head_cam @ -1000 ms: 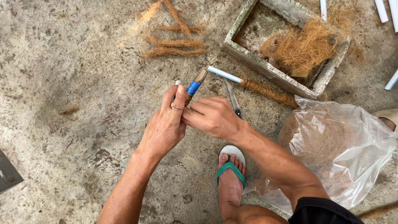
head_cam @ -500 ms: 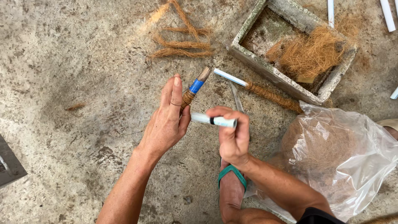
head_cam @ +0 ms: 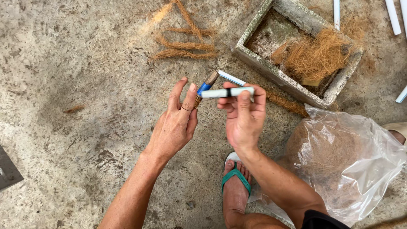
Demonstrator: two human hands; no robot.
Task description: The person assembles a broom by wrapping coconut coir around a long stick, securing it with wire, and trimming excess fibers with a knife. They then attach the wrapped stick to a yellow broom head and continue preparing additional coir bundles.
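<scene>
**Two loose holds, one slippery stick**

My right hand [head_cam: 243, 121] pinches a pale tube with a dark band [head_cam: 227, 92] between thumb and fingertips, held level just above my palm. My left hand [head_cam: 174, 125] pins a fibre-wrapped stick with a blue band [head_cam: 204, 88] against its thumb, the other fingers splayed wide; that hold looks thin to me, and a nudge from the tube beside it could tip the stick out. Its wrapping might then loosen. Beyond my knuckles lie twisted fibre strands [head_cam: 183, 44] and a concrete trough [head_cam: 271, 70] of loose fibre; a clear plastic bag [head_cam: 352, 157] sits by my right forearm, my sandalled foot [head_cam: 235, 186] below.
</scene>
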